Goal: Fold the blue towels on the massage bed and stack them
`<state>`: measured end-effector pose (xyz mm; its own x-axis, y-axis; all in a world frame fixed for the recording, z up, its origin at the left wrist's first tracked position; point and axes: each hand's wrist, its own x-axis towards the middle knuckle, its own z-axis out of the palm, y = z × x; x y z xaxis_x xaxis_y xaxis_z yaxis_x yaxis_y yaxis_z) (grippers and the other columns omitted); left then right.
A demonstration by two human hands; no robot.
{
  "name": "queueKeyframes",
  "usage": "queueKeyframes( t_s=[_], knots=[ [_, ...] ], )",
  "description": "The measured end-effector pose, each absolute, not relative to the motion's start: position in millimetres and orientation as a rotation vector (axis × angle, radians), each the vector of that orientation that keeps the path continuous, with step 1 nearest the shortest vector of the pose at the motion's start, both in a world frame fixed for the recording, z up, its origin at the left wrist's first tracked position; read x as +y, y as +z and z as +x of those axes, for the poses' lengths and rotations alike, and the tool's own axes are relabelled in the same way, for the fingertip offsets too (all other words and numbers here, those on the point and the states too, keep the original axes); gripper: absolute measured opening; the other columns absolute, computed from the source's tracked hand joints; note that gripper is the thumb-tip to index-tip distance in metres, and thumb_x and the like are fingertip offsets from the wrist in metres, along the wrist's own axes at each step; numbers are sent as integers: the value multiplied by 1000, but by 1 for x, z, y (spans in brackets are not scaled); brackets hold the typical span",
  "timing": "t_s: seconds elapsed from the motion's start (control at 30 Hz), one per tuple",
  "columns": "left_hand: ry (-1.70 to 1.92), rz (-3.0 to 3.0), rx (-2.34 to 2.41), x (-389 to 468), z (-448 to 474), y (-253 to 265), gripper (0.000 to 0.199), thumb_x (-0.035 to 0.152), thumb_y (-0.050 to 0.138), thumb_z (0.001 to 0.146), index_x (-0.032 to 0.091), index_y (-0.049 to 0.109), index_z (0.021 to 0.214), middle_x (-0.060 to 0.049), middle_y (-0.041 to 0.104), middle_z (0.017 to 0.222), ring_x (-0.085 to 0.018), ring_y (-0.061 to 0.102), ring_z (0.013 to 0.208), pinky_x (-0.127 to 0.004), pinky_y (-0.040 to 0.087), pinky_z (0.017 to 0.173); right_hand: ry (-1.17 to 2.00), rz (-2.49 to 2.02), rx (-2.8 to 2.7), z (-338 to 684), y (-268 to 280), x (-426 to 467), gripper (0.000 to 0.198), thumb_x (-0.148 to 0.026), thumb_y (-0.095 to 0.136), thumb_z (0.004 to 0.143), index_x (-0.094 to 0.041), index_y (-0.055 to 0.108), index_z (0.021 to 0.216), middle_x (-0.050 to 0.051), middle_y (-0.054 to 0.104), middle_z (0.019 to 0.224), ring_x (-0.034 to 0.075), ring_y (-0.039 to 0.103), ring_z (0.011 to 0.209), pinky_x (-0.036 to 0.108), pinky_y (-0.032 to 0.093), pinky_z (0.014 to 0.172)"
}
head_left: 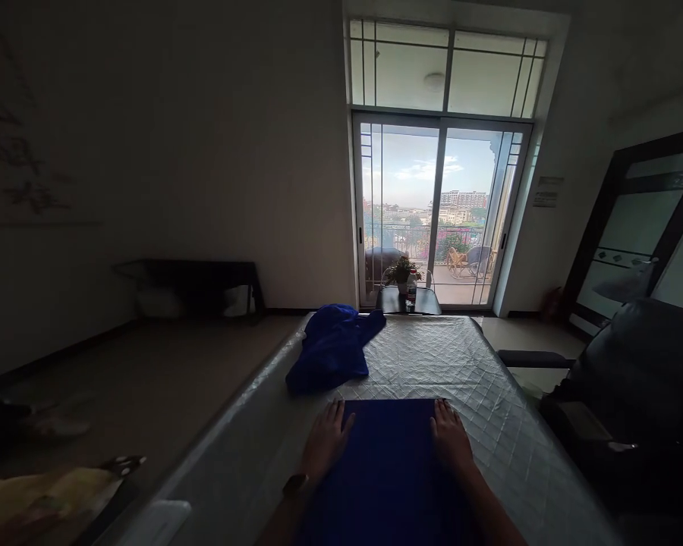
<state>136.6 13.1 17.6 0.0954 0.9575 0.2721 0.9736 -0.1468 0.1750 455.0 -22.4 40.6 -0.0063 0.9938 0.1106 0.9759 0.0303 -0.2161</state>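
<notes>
A dark blue cloth (390, 462) lies smooth and flat on the quilted, plastic-covered mattress (432, 349), its straight far edge between my hands. My left hand (325, 436) rests flat at its far left corner, fingers stretched forward and thumb on the fabric; a dark band circles the wrist. At the far right corner, my right hand (451, 432) lies in the same way, fingers out. Neither hand grips anything. Just beyond my left hand, a crumpled blue garment (335, 349) sits in a heap near the mattress's left edge. The near part of the flat cloth runs out of view.
Past the mattress stands a small dark table (391, 301) with a potted plant (401, 271) and a bottle (412, 287). Dark chairs (631, 371) are at the right. A yellowish patterned cloth (45, 500) and a pale flat object (160, 522) are at lower left.
</notes>
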Motion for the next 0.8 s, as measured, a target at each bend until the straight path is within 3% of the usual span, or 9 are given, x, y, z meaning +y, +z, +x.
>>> queueKeyframes(
  t_s=[0.13, 0.27, 0.57, 0.8],
  knots=[
    [-526, -2289, -2089, 10, 133, 17, 79, 63, 19, 101, 7, 40, 152, -19, 38, 159, -31, 31, 150, -48, 28, 120, 133, -2050, -2069, 455, 39, -21, 61, -31, 19, 101, -9, 27, 157, 10, 26, 164, 19, 17, 153, 40, 15, 124],
    [-526, -2295, -2129, 8, 137, 21, 84, 68, 15, 99, 8, 38, 154, -18, 39, 159, -30, 29, 151, -47, 26, 121, 155, -2042, -2053, 457, 35, -19, 63, -35, 16, 101, -9, 25, 157, 8, 23, 165, 18, 14, 154, 37, 14, 124],
    [-527, -2291, -2091, 6, 136, 23, 80, 62, 18, 102, 4, 37, 153, -19, 33, 161, -30, 32, 149, -46, 27, 121, 73, -2013, -2099, 458, 35, -18, 63, -34, 18, 100, -6, 31, 155, 10, 28, 164, 20, 18, 153, 40, 18, 124],
    [-508, -2272, -2091, 5, 137, 24, 77, 60, 19, 102, 5, 38, 153, -19, 37, 160, -30, 31, 150, -46, 27, 121, 82, -1987, -2104, 461, 44, -20, 63, -37, 18, 102, -7, 28, 157, 10, 27, 164, 19, 16, 154, 39, 16, 124]
  ],
)
